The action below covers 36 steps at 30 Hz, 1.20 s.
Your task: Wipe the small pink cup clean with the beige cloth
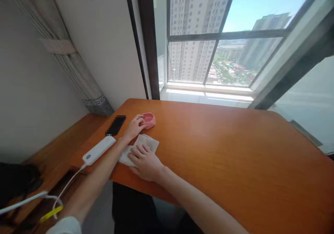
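Right now the left hand [135, 126] is out ahead on the orange wooden bench [221, 150], fingers curled onto the near-left side of a small pink bowl [148, 119]. Looks like a light grip on the rim, though how firmly it closes can't be read from this angle. The bowl sits toward the far-left part of the bench, just beyond the cloth, upright, opening up.

The right hand [145, 162] lies flat, palm down, fingers spread and together-ish on a white cloth [142, 147]; it grips nothing and just presses on top. The cloth is crumpled flat near the front edge of the bench, its long axis running from near-left up to far-right, its far corner close to the bowl but whether they touch is unclear.

Key relation: the bowl lies straight beyond the cloth, away from the person and slightly right of the left wrist. The left hand is the one on it; the right hand is well short of it, nearer the body, with the cloth between.

Other stuff: a white power strip [99, 150] lies diagonally just left of the left forearm, cable trailing off the bench edge. A dark phone [116, 125] sits beyond it, left of the bowl. A window [221, 53] with high-rises is behind.
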Each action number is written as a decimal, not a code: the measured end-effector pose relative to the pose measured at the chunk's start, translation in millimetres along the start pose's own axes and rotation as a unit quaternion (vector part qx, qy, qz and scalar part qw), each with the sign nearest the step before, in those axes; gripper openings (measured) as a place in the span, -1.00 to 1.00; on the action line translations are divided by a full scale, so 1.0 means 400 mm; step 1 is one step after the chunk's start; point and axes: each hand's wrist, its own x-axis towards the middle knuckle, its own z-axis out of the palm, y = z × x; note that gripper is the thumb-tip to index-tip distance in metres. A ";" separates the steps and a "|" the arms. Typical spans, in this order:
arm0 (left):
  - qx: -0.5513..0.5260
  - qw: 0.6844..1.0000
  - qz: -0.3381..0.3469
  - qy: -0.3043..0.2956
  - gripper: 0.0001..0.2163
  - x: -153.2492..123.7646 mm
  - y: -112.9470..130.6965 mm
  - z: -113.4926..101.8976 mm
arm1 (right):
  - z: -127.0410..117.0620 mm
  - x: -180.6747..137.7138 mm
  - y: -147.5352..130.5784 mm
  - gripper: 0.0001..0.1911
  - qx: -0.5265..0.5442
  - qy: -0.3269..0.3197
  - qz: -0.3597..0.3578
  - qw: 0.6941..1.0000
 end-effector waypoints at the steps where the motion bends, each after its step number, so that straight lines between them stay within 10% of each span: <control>1: 0.003 1.000 -0.008 0.002 -0.85 0.000 -0.008 -0.010 | 0.011 0.035 -0.004 -0.43 0.003 -0.007 0.005 1.000; 7: 0.008 0.997 -0.045 0.066 -0.71 -0.025 -0.006 -0.006 | -0.038 0.049 0.006 -0.18 0.025 0.009 -0.003 1.000; 12: -0.017 0.990 -0.087 0.108 -0.39 -0.041 0.006 0.041 | -0.260 -0.292 0.238 -0.51 -0.085 -0.007 0.140 0.986; 19: -0.016 0.985 -0.154 0.071 -0.05 -0.033 -0.032 0.046 | -0.456 -0.760 0.531 -0.43 -0.279 0.042 0.503 0.817; 28: -0.031 0.975 -0.214 0.055 0.28 0.011 -0.054 0.031 | -0.445 -0.791 0.538 -0.38 -0.249 0.040 0.524 0.814; 36: -0.073 0.976 -0.172 0.112 -0.05 0.006 -0.054 0.057 | -0.447 -0.808 0.545 -0.39 -0.243 0.046 0.518 0.819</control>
